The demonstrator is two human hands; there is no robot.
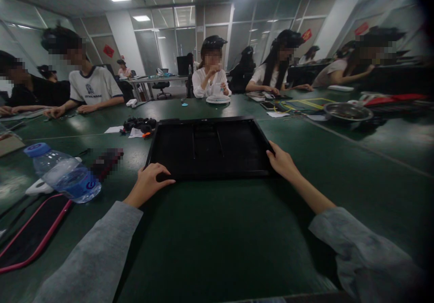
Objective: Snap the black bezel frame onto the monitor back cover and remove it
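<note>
Black tray (pixel 210 174) lies flat on the green tabletop (pixel 217 235), square in front of the person, centre of the view. Left hand (pixel 148 183) is on the near-left corner, grip closed on the rim, thumb on top and fingers along the near edge. Right hand (pixel 281 162) is on the near-right corner, grip wrapped on the side rim. Both sleeves are grey.

Around it:
- Water bottle (pixel 64 174) lies on its side, left of the left hand and apart from the tray. A white object (pixel 35 187) sits partly under it.
- Black pad with pink edge (pixel 30 235) is at near left, just beside the bottle.
- A dark item (pixel 107 162) sits between bottle and tray, too blurred to identify.
- Pile of small black parts (pixel 139 124) and paper slips (pixel 114 129) lie just off the tray's far-left corner.
- White fan (pixel 218 99) is beyond the far edge. Metal bowl (pixel 347 111) is far right, well apart.

Other people sit along the far and left sides, hands on the tabletop. The strip between tray and person is bare green.
</note>
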